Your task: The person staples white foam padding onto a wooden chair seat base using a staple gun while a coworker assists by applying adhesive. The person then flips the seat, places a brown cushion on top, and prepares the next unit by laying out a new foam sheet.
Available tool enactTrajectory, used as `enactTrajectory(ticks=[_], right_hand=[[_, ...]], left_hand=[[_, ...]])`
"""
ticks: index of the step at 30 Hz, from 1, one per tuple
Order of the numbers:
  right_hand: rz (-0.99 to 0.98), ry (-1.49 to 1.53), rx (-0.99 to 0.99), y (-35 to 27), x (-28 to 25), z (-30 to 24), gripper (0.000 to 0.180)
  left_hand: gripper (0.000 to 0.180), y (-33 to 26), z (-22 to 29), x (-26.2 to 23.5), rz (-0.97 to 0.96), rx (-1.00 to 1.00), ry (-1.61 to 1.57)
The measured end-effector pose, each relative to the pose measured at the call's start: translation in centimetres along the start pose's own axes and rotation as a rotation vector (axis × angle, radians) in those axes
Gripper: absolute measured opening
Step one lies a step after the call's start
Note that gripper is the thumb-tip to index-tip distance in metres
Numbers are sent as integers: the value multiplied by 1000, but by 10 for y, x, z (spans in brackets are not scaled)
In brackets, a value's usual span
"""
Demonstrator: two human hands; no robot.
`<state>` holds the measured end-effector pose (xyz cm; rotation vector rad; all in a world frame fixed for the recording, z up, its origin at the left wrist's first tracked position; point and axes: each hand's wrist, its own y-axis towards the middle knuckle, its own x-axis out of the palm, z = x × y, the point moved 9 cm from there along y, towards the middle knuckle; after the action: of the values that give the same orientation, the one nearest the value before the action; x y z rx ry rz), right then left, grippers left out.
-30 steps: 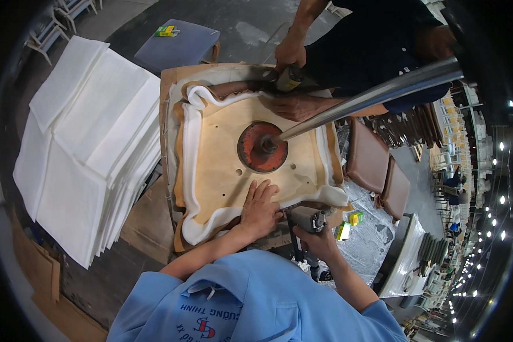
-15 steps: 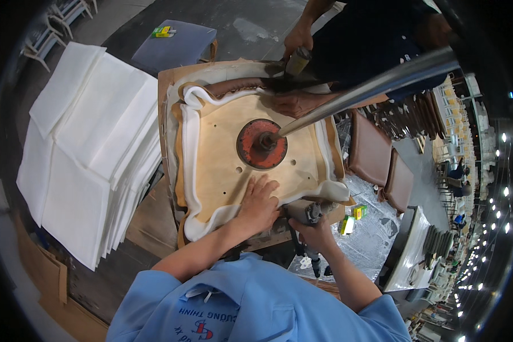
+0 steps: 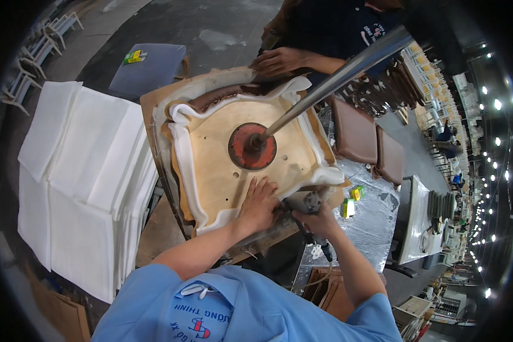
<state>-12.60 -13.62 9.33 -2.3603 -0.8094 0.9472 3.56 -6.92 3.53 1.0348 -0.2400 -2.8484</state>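
Note:
A plywood seat board [image 3: 208, 165] lies flat with white padding [image 3: 182, 148] folded up around its edges. Brown upholstery cover [image 3: 211, 100] is turned over the far edge, with a row of staples along it. A red round plate [image 3: 236, 154] at the end of a metal rod [image 3: 336, 77] rests on the board's middle. My left hand [image 3: 260, 200] lies at the near edge, fingers stretched over the wood; its thumb is partly hidden. Just right of it, my right hand [image 3: 320, 221] grips a staple gun [image 3: 302, 200] against the near edge.
Across the board a co-worker's hand [image 3: 279, 60] rests by the far edge. White padding sheets [image 3: 68, 211] are stacked at left. Brown cushions [image 3: 354, 134] and small yellow-green boxes [image 3: 348, 208] lie at right. Another box [image 3: 134, 56] sits on a grey seat [image 3: 157, 68].
The co-worker has drawn back from the far edge, and the tool in one of their hands is out of sight. My staple gun has moved slightly left, closer to my left hand. The view has shifted.

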Motion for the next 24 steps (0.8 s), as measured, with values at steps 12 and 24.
enactTrajectory(ticks=[12,24], right_hand=[[-16,-1,83,-17,17,6,34],[20,-43,11,-7,19,-7,41]], left_hand=[[18,-1,-11,7,-40,-133,-58],[23,-6,-6,-9,-25,9,19]])
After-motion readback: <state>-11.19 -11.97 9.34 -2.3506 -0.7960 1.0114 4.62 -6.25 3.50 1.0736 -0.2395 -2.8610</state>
